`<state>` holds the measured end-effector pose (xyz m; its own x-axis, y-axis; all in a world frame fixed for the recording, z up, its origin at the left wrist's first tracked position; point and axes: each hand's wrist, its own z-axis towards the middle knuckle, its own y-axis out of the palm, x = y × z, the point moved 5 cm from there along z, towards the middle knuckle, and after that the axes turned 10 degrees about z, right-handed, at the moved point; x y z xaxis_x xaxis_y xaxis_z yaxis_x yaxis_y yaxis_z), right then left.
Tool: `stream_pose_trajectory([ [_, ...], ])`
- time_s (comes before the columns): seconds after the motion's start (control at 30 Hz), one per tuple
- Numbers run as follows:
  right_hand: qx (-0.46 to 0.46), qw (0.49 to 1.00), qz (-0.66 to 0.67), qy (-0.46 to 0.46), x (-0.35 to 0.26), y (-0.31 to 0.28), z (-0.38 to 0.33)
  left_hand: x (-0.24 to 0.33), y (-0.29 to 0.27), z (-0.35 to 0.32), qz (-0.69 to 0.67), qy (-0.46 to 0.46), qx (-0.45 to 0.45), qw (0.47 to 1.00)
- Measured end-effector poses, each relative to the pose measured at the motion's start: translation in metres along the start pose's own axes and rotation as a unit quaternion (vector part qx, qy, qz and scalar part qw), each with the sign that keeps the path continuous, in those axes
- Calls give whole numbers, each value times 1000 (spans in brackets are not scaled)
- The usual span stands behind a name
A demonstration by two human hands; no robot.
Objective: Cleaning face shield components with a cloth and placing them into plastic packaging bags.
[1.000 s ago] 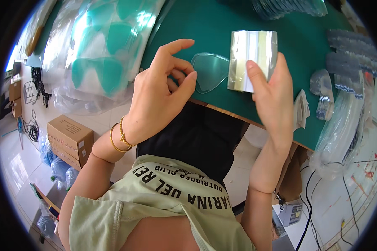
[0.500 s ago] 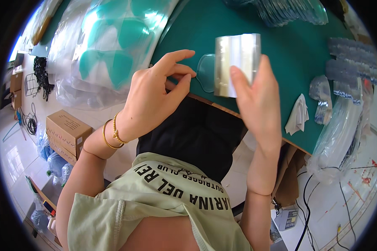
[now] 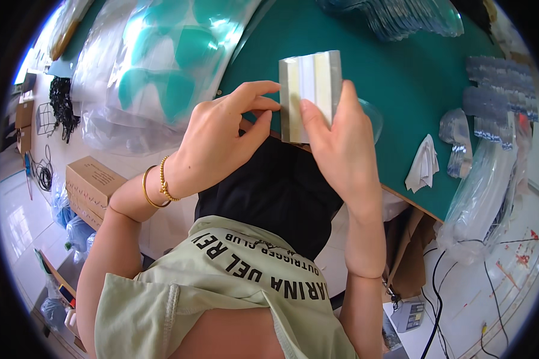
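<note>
My right hand (image 3: 343,140) grips a flat rectangular block (image 3: 308,93) with white, cream and grey stripes, its thumb on the front face. The block stands upright over a clear curved plastic lens (image 3: 372,119), whose right end shows past my right fingers; the block hides most of the rest. My left hand (image 3: 224,128), with gold bracelets on its wrist, is bent with thumb and fingers pinched together beside the block's left edge. It appears to hold the lens's left end, though the contact itself is hidden.
A large clear bag of lens-shaped pieces (image 3: 161,66) lies on the left of the green table (image 3: 401,78). Stacked clear lenses (image 3: 401,18) are at the back; more (image 3: 497,90) lie at the right. A white cloth (image 3: 423,164) rests near the table's front edge.
My right hand has moved the striped block left, close to my left fingertips. The lens's left part is now covered and its right end has come into sight. My left hand has barely moved.
</note>
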<state>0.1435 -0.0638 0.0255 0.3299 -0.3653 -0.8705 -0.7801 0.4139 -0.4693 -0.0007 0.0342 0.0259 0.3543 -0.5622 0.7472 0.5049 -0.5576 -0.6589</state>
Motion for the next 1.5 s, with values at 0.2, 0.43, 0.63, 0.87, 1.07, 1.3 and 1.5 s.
stream_pose_trajectory([
  [0.2, 144, 984, 102, 36, 11, -79, 1, 10, -21, 5, 15, 81, -101, 991],
  [0.43, 142, 986, -38, 82, 50, -210, 8, 42, 3, 60, 157, 299, -140, 931],
  [0.63, 132, 924, -353, 59, 77, -270, -27, 53, 52, 88, 231, 308, -155, 910],
  [0.87, 197, 899, -374, 114, 72, -268, -27, 100, 9, 107, 236, 391, 32, 889],
  [1.07, 226, 914, -337, -17, 7, -217, -34, 148, -61, 197, 242, 386, 79, 886],
  [1.3, 52, 962, -196, -183, 10, -56, -3, 137, -42, 199, 282, 377, 62, 880],
  [1.5, 338, 906, -232, -104, 42, -127, -62, 75, -44, 86, 152, 264, -1, 953],
])
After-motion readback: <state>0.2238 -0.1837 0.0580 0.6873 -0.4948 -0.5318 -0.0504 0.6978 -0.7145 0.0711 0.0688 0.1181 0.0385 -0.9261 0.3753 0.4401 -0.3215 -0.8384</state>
